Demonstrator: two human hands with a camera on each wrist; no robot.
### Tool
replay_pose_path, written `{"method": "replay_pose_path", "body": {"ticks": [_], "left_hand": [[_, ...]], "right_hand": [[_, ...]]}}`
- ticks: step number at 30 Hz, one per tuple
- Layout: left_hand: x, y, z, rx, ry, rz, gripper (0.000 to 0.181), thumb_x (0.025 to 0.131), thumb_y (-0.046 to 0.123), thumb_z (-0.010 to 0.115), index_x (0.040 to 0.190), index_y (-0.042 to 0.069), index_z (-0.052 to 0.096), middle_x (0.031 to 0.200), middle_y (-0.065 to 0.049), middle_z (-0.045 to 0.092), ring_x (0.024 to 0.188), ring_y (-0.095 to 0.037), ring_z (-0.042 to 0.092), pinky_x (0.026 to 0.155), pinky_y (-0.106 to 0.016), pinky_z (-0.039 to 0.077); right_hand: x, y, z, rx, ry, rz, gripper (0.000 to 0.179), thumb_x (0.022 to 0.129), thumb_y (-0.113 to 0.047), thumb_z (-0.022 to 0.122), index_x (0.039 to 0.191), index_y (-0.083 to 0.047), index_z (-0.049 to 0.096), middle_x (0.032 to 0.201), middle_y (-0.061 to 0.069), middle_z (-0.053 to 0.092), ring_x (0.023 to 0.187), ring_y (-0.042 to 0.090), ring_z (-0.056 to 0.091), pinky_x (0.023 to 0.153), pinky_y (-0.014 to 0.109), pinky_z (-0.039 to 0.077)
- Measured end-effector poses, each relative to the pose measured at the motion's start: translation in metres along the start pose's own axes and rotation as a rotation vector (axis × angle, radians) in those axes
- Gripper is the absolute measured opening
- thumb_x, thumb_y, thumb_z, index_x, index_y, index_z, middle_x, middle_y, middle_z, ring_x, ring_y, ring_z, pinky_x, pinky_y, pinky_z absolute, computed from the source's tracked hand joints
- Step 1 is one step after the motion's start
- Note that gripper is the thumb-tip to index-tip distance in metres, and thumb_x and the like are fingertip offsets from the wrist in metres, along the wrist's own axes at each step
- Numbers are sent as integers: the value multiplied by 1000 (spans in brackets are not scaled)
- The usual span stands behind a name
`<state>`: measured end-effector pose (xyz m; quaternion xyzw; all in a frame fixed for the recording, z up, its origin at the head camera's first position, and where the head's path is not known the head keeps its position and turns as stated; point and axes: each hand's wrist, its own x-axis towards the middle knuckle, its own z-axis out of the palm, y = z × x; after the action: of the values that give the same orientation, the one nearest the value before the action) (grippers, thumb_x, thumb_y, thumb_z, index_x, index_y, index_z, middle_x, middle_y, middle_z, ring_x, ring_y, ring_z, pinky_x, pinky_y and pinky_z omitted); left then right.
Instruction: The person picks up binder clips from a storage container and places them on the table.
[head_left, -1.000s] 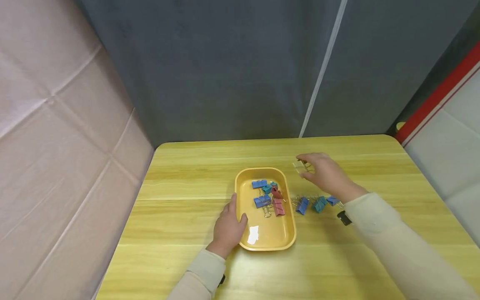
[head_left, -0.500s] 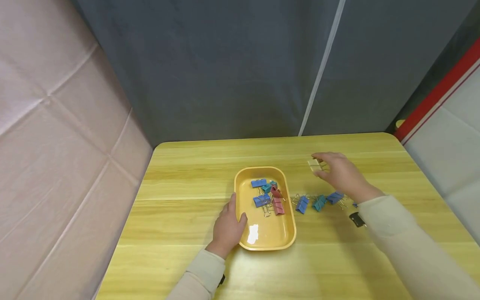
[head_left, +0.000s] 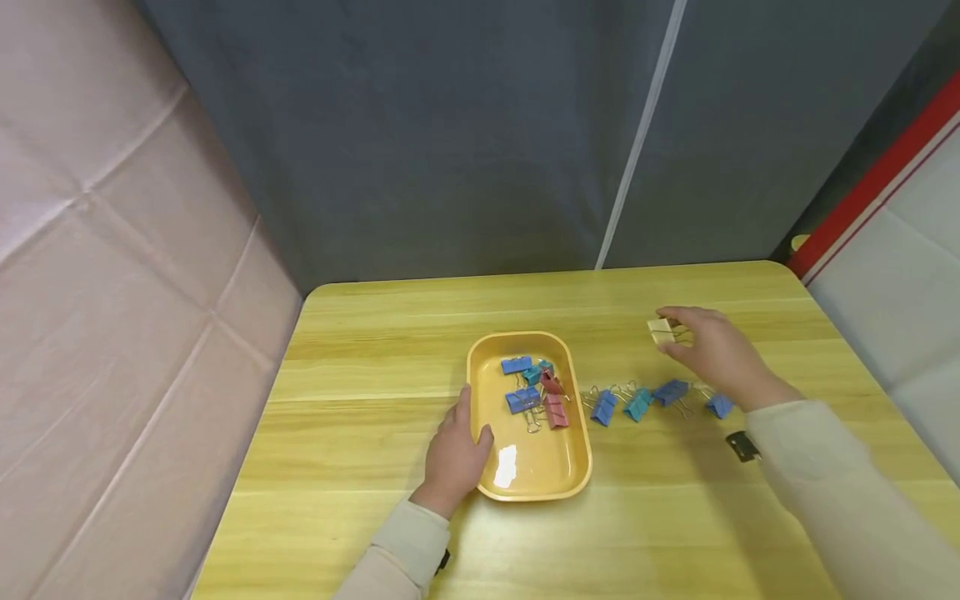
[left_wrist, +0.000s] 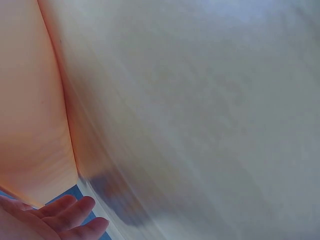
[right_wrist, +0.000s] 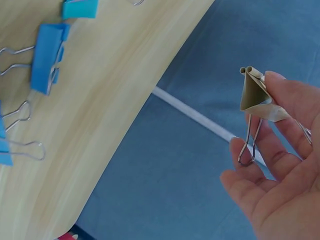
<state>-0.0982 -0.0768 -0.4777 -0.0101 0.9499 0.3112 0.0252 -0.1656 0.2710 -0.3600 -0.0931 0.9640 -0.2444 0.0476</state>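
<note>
My right hand pinches a cream binder clip between thumb and fingertips, raised over the table right of the tray. In the right wrist view the clip shows its triangular end, one wire handle hanging down by the fingers. My left hand holds the left rim of a yellow tray, thumb over the edge and fingers along the outer wall. Inside the tray lie several binder clips: blue, teal and red. The left wrist view catches only the tray's wall and some fingertips.
Right of the tray runs a row of binder clips: blue, teal, another blue one and a blue one near the right sleeve. A black binder clip lies nearer. A dark curtain hangs behind the table.
My right hand has moved rightward with the cream binder clip, away from the tray, uncovering more of the clip row. The left hand stays at the tray.
</note>
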Motion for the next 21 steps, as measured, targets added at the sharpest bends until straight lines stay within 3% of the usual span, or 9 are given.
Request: {"method": "replay_pose_path", "body": {"ticks": [21], "left_hand": [[1, 0, -1, 2, -1, 0, 69, 95, 31, 56, 153, 9, 24, 137, -26, 49, 111, -45, 57, 88, -55, 49]], "right_hand": [[-10, 40, -3, -19, 24, 63, 60, 92, -19, 65, 138, 10, 42, 126, 38, 50, 114, 54, 47, 90, 65, 39]]}}
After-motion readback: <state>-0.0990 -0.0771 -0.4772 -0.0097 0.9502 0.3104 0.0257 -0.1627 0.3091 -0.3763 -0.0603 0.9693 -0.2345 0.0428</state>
